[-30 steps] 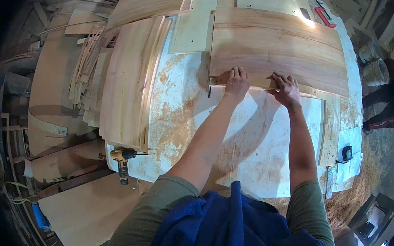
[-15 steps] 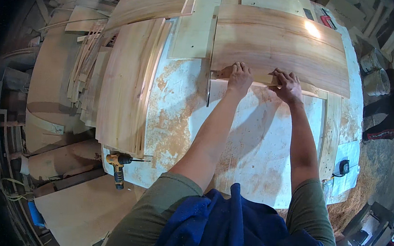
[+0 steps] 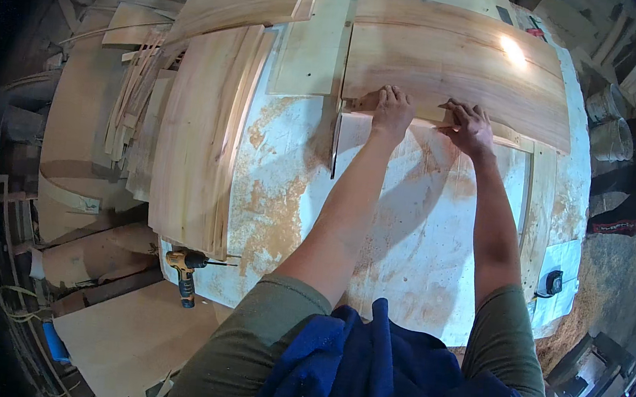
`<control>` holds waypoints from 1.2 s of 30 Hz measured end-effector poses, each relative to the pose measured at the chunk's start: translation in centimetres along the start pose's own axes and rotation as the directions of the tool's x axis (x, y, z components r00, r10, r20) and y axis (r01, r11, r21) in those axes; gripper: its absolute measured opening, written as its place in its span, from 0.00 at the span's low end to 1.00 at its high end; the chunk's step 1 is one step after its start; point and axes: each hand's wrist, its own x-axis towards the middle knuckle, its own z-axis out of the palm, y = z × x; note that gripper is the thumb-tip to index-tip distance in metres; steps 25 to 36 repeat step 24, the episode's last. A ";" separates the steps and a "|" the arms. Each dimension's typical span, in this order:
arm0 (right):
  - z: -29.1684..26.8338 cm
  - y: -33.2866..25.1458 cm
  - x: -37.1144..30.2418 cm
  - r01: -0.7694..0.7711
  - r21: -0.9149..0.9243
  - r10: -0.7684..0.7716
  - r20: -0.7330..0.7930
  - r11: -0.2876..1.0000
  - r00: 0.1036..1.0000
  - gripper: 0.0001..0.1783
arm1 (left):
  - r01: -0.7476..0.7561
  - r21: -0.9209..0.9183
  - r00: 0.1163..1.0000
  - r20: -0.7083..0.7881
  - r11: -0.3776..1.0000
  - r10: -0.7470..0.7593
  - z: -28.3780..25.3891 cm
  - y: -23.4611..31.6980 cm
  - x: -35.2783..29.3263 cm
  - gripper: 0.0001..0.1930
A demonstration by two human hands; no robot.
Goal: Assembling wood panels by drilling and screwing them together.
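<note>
I see short olive-green sleeves ending above the elbows, bare forearms, and a dark blue garment bunched at the chest; no gloves, watch or rings visible

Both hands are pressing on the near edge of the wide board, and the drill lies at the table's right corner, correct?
Not quite. Both hands, left and right, do press the board edge, but the head view shows the drill at the table's near left corner.

No packages, labels, signs or screens show in this workshop.
</note>
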 end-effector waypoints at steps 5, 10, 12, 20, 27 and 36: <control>0.1 0.7 1.0 -0.002 0.015 0.002 0.022 1.000 1.000 0.30 | -0.011 0.013 0.999 -0.052 1.000 0.012 0.7 -0.4 1.1 0.21; 0.4 1.3 1.6 0.005 0.001 -0.005 0.043 1.000 0.999 0.32 | 0.003 -0.059 0.998 -0.064 0.998 -0.007 0.7 -0.4 1.8 0.18; 0.5 1.5 1.8 0.009 0.017 -0.009 0.026 1.000 1.000 0.31 | 0.010 -0.076 0.997 -0.074 0.997 -0.015 1.1 -0.4 2.2 0.18; 0.8 1.8 3.1 -0.021 0.048 0.017 0.069 0.999 0.997 0.31 | 0.048 -0.040 0.996 -0.078 0.998 -0.051 1.2 -0.9 3.7 0.19; 2.6 1.6 3.0 -0.042 0.025 0.038 0.145 0.999 0.989 0.36 | 0.097 -0.058 0.995 0.035 0.994 -0.095 2.0 -1.2 2.8 0.22; 2.6 1.6 3.0 -0.042 0.025 0.038 0.145 0.999 0.989 0.36 | 0.097 -0.058 0.995 0.035 0.994 -0.095 2.0 -1.2 2.8 0.22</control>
